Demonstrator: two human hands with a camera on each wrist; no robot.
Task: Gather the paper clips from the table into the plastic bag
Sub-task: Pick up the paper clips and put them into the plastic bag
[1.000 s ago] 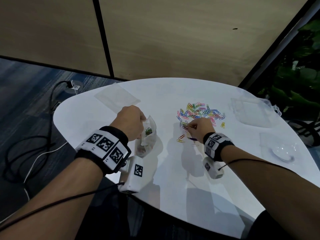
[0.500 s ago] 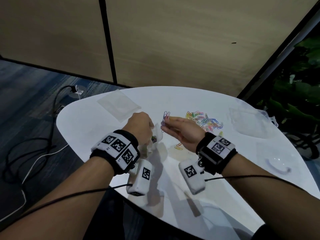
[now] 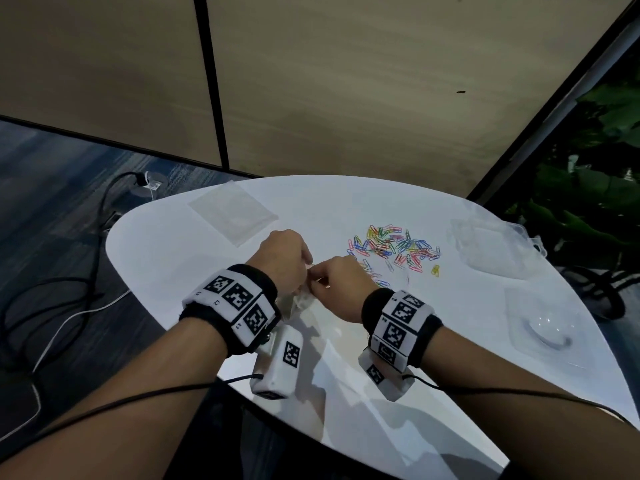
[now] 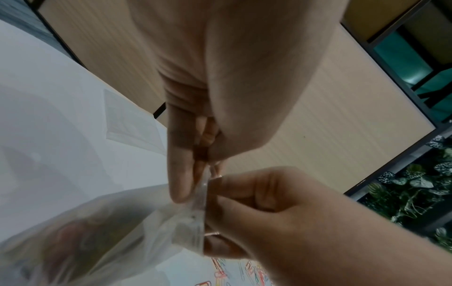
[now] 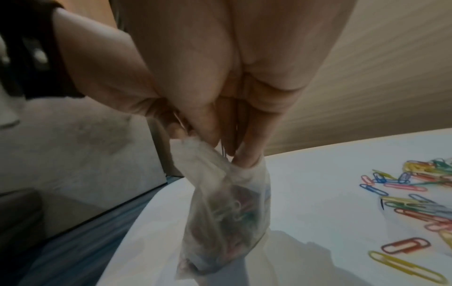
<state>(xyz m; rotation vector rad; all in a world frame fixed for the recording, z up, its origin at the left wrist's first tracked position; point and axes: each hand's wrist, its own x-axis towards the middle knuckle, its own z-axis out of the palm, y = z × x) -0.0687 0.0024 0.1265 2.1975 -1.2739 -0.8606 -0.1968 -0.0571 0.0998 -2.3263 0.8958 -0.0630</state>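
Two hands meet at frame centre: the left hand [image 3: 284, 258] pinches the mouth of the one plastic bag [image 5: 227, 209], and the right hand [image 3: 341, 287] has its fingertips closed at that same opening. The bag hangs over the desk [image 3: 346, 202], already holding coloured clips. Right of the hands lies one loose pile of paper clips [image 3: 394, 245], too many to count. A flat clear bag [image 3: 232, 213] lies upper left; two clear trays [image 3: 491, 244] lie at right.

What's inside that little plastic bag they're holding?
Coloured paper clips show blurrily through the plastic bag. Their number is unclear, and both hands cover its mouth.
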